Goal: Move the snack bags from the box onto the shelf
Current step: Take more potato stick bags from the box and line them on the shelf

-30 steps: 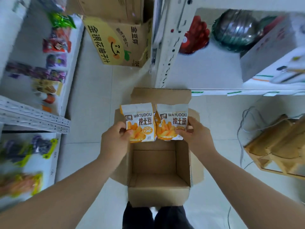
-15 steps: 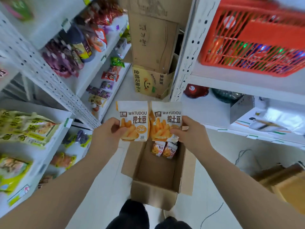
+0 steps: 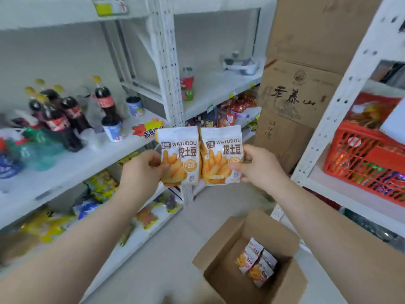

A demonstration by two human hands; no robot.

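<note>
two upright snack bags (image 3: pixel 200 155) side by side, probably touching, fronts facing camera.

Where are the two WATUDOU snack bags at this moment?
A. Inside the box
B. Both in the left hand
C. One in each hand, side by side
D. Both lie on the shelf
C: the left hand grips one snack bag and the right hand grips the other, in the air before the shelf.

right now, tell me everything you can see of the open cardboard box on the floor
The cardboard box is plain brown, its flaps folded outward, standing open on the pale floor at lower right, below the raised hands. A few orange-and-white snack bags stand bunched against one inner wall; the rest of its bottom is bare. Neither hand touches it.
</note>
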